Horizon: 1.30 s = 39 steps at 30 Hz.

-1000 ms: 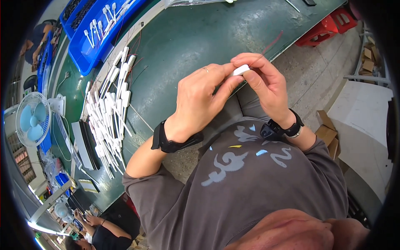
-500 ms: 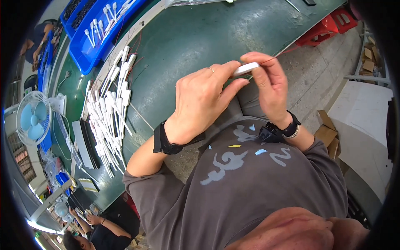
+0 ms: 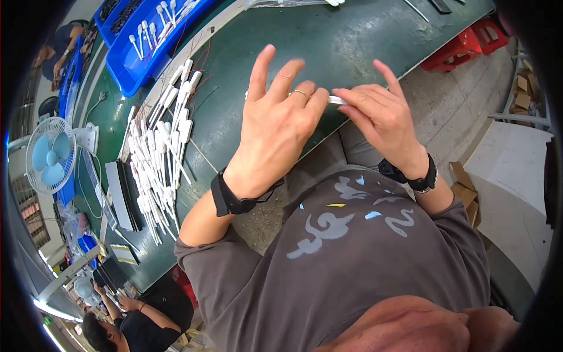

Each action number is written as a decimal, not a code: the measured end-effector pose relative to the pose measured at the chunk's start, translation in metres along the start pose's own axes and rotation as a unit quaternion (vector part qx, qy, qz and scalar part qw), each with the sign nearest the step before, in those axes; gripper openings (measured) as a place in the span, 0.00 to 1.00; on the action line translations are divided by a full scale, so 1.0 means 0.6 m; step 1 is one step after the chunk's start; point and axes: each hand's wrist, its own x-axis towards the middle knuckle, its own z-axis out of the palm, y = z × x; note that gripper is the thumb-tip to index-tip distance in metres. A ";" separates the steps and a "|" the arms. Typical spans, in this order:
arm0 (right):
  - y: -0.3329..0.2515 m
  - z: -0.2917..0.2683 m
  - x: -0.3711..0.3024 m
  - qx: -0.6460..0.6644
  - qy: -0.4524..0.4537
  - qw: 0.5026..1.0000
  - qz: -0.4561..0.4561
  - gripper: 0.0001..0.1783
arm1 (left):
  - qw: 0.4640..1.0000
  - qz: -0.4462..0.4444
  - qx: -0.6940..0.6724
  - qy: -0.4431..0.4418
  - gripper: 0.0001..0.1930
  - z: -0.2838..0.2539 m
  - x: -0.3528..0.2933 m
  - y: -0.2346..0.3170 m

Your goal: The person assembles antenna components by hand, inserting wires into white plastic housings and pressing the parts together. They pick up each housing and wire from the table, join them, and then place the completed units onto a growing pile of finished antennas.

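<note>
In front of my body, over the table's near edge, I hold a slim white plastic piece (image 3: 337, 100) between both hands. My left hand (image 3: 280, 120) has index finger and thumb closed around it, the thumb hidden behind, while the other fingers stick up. My right hand (image 3: 384, 111) pinches its right end between thumb and fingers, with the little finger raised. A small white bit shows left of my left hand, perhaps the same piece's other end. Left of my hands lies a heap of white paddle-headed plastic sticks (image 3: 158, 152), some with thin red wires.
A blue tray (image 3: 122, 70) with more white sticks stands at the far left of the green table (image 3: 234, 64). A fan (image 3: 51, 155) and dark flat bars (image 3: 124, 196) are at left. Red stools (image 3: 463, 47) stand at far right. Co-workers sit at left.
My left hand has lifted and spread its outer fingers. The white piece now shows less between my hands, and my right hand has shifted slightly right. The red wire near it no longer shows clearly.
</note>
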 end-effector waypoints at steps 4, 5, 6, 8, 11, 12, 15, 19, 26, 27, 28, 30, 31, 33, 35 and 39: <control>0.002 0.018 -0.005 0.407 -0.001 0.894 0.189 0.16 | 0.976 0.007 0.094 0.197 0.10 -0.016 0.026 -0.005; 0.000 0.019 -0.005 0.567 0.008 0.782 0.260 0.16 | 0.978 -0.022 0.031 0.206 0.10 -0.021 0.022 -0.013; 0.000 0.019 -0.005 0.562 0.011 0.785 0.261 0.16 | 0.975 -0.051 -0.037 0.213 0.11 -0.023 0.017 -0.017; -0.005 0.020 -0.003 0.656 -0.002 0.713 0.250 0.16 | 0.967 -0.077 -0.106 0.220 0.11 -0.017 0.010 -0.013; -0.017 0.022 -0.006 0.709 -0.009 0.660 0.248 0.17 | 0.917 -0.198 -0.339 0.073 0.10 0.004 -0.005 0.001; -0.021 0.025 -0.006 0.719 -0.008 0.647 0.255 0.17 | 0.909 -0.193 -0.364 0.066 0.10 0.012 -0.005 0.004; -0.025 0.031 -0.006 0.731 -0.001 0.630 0.264 0.17 | 0.891 -0.185 -0.412 0.051 0.10 0.023 -0.004 0.019; -0.020 0.039 -0.006 0.724 0.018 0.630 0.278 0.17 | 0.781 -0.282 -0.557 0.016 0.11 0.026 0.002 0.030; -0.009 0.038 -0.004 0.622 0.015 0.730 0.283 0.16 | 0.810 -0.317 -0.492 0.020 0.13 0.043 -0.007 0.023; -0.006 0.033 -0.003 0.580 0.060 0.765 0.272 0.16 | 0.811 -0.316 -0.492 0.019 0.13 0.043 -0.007 0.023; -0.003 0.028 -0.002 0.535 0.105 0.797 0.259 0.16 | 0.835 -0.305 -0.457 0.023 0.12 0.042 -0.006 0.023; 0.001 0.020 0.006 0.487 0.150 0.824 0.246 0.16 | 0.879 -0.279 -0.385 0.031 0.11 0.041 -0.005 0.024; 0.003 0.016 0.012 0.499 0.143 0.821 0.238 0.16 | 0.880 -0.277 -0.386 0.030 0.11 0.042 -0.005 0.025; 0.006 0.011 0.020 0.521 0.128 0.814 0.222 0.16 | 0.921 -0.219 -0.319 0.045 0.10 0.047 -0.010 0.026; 0.007 0.009 0.022 0.530 0.129 0.804 0.235 0.15 | 0.938 -0.188 -0.285 0.053 0.10 0.047 -0.008 0.026; 0.005 0.010 0.024 0.560 0.110 0.781 0.253 0.14 | 0.897 -0.228 -0.378 -0.006 0.09 0.038 -0.005 0.014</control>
